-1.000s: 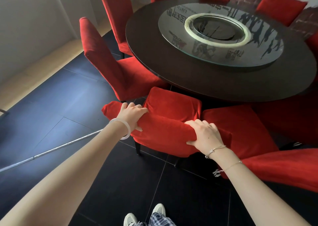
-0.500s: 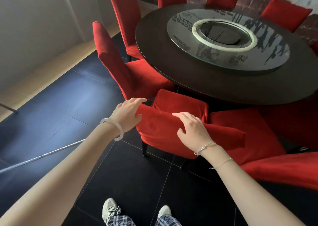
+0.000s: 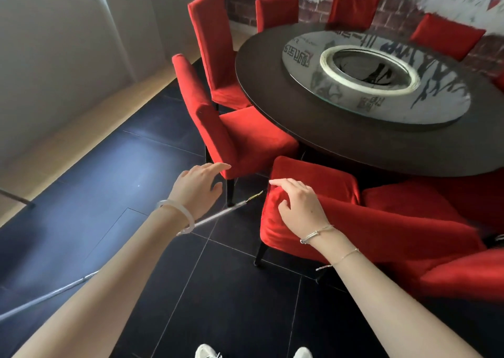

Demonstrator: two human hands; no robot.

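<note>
A red fabric-covered chair (image 3: 321,183) stands pushed under the round dark table (image 3: 341,136), its backrest towards me. My right hand (image 3: 298,207) hovers with relaxed fingers over the left end of that backrest, touching it lightly or just above it; I cannot tell which. My left hand (image 3: 197,187) is in the air to the left, fingers straight, holding nothing, its fingertips near the seat corner of the neighbouring red chair (image 3: 231,128).
Several more red chairs ring the table, two at my right (image 3: 409,199) close together. A glass turntable (image 3: 376,79) sits on the tabletop. A thin metal rod (image 3: 218,215) lies across the dark tiled floor. My white shoes (image 3: 207,352) are at the bottom edge.
Both hands have let go of the chair's backrest. My left hand lifted away to the left; my right hand opened and slid to the backrest's left end. My view shifted left.
</note>
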